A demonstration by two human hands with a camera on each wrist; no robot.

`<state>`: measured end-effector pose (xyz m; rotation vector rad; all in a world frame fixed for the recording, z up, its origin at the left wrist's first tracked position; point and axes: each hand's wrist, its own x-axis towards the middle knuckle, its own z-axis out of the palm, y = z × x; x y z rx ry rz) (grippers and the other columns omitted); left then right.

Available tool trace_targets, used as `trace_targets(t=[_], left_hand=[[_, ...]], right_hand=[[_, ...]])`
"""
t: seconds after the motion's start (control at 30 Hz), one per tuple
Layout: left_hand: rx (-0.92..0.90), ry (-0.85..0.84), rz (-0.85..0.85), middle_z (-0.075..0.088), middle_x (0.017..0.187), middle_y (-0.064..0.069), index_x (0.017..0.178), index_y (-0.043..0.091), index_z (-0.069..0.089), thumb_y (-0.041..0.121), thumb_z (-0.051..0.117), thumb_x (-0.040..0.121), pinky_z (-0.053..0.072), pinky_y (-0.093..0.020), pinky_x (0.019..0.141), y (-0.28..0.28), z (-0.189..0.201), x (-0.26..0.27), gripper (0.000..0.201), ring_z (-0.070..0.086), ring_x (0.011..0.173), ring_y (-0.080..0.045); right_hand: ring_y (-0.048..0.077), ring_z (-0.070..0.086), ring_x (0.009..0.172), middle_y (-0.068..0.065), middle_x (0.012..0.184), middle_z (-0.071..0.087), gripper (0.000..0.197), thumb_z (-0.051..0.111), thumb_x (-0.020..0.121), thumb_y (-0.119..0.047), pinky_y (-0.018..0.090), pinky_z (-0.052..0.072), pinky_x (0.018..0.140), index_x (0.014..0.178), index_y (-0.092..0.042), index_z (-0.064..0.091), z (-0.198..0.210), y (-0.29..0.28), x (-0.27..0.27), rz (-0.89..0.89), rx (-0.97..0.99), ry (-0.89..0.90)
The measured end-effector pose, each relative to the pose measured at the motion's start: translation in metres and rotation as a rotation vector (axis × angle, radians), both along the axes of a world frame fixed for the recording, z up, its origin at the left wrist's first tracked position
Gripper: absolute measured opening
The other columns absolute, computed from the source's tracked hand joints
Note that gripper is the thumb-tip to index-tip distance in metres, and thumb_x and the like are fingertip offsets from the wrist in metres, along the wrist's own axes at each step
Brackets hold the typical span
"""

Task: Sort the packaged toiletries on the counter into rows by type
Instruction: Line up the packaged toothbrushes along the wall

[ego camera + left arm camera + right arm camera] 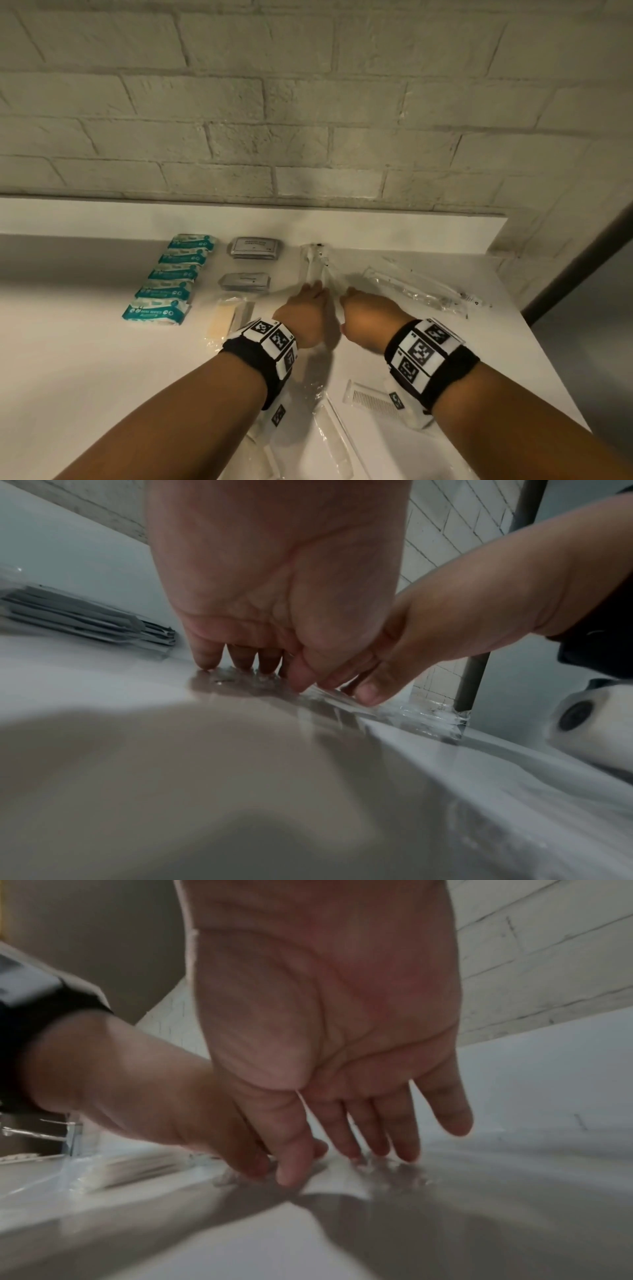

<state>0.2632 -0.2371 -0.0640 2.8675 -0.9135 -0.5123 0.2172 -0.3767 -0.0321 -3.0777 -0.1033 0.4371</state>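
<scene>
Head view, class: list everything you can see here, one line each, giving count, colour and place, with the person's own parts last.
Wipes packs: five, teal and white, a column at left on the counter.
Grey packets: two stacks, grey, right of the wipes.
Beige packet: one, beige in clear wrap, nearer than the grey stacks.
Clear-wrapped toothbrushes: count unclear, clear and white, middle and right.
Combs: at least two, clear, near edge.
Counter: one, white.
Brick wall: white, behind.
Left hand: fingertips on a clear wrapper.
Right hand: fingertips on the wrapper, beside it.
</scene>
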Motion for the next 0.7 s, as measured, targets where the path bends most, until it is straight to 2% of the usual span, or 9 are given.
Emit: trace_targets(t=[0.13,0.27,0.33,0.4,0.47,0.57,0.63,0.7], left_hand=[[0.004,-0.019,-0.018,0.01,0.159,-0.016,0.15,0.001,0.014,0.011,0.049,0.089,0.024,-0.046,0.115,-0.002,0.001,-0.002,0.071,0.012,0.146,-0.033],[-0.049,0.021,0.051,0.01,0.16,-0.011,0.151,0.007,0.018,0.013,0.049,0.089,0.025,-0.046,0.116,-0.003,0.001,-0.001,0.069,0.011,0.147,-0.03],[-0.058,-0.018,0.021,0.012,0.159,-0.014,0.15,0.004,0.019,0.014,0.053,0.086,0.026,-0.044,0.115,-0.005,0.001,-0.003,0.073,0.014,0.147,-0.03],[-0.075,-0.025,0.059,0.013,0.159,-0.013,0.149,0.003,0.021,0.018,0.044,0.09,0.028,-0.04,0.114,-0.005,0.002,-0.006,0.065,0.02,0.145,-0.029],[-0.093,-0.043,0.079,0.014,0.159,-0.012,0.149,0.004,0.023,0.027,0.026,0.091,0.029,-0.038,0.113,-0.005,0.004,-0.008,0.062,0.023,0.144,-0.028],[-0.098,-0.001,0.086,0.011,0.16,-0.01,0.15,0.007,0.019,0.012,0.04,0.094,0.026,-0.042,0.115,-0.006,0.002,-0.005,0.061,0.015,0.146,-0.029],[-0.14,0.066,0.145,0.01,0.16,-0.009,0.151,0.011,0.018,0.01,0.044,0.093,0.026,-0.046,0.116,-0.005,0.002,-0.002,0.063,0.015,0.147,-0.029],[-0.166,0.064,0.123,0.011,0.16,-0.011,0.151,0.009,0.015,0.016,0.043,0.094,0.022,-0.047,0.117,-0.006,0.001,-0.001,0.064,0.011,0.147,-0.029]], right_hand=[[0.033,0.058,0.11,0.015,0.122,0.055,0.04,0.059,0.088,-0.02,0.038,0.049,0.088,0.124,-0.007,0.049,-0.001,-0.002,0.014,-0.285,0.087,-0.095],[0.032,0.06,0.11,0.016,0.121,0.062,0.034,0.041,0.092,-0.004,0.034,0.047,0.085,0.124,-0.002,0.049,0.005,-0.01,0.022,-0.435,0.2,-0.095],[0.034,0.061,0.109,0.018,0.12,0.061,0.032,0.041,0.091,-0.003,0.035,0.048,0.083,0.122,0.0,0.05,0.008,-0.014,0.023,-0.479,0.278,-0.085],[0.036,0.061,0.108,0.02,0.119,0.061,0.033,0.042,0.089,-0.002,0.035,0.05,0.083,0.12,0.0,0.053,0.011,-0.018,0.025,-0.538,0.372,-0.06],[0.035,0.062,0.106,0.02,0.117,0.063,0.034,0.042,0.087,-0.001,0.033,0.05,0.081,0.117,0.0,0.057,0.012,-0.022,0.025,-0.532,0.38,-0.041],[0.033,0.063,0.105,0.019,0.118,0.063,0.035,0.045,0.086,-0.003,0.03,0.049,0.075,0.118,-0.001,0.061,0.01,-0.014,0.021,-0.428,0.32,-0.004],[0.034,0.059,0.112,0.021,0.125,0.06,0.037,0.044,0.09,-0.005,0.034,0.049,0.084,0.124,0.0,0.057,0.01,-0.004,0.02,-0.33,0.315,0.016],[0.036,0.054,0.119,0.022,0.129,0.056,0.039,0.041,0.094,-0.008,0.037,0.045,0.095,0.129,0.002,0.054,0.012,0.002,0.022,-0.254,0.335,0.052]])
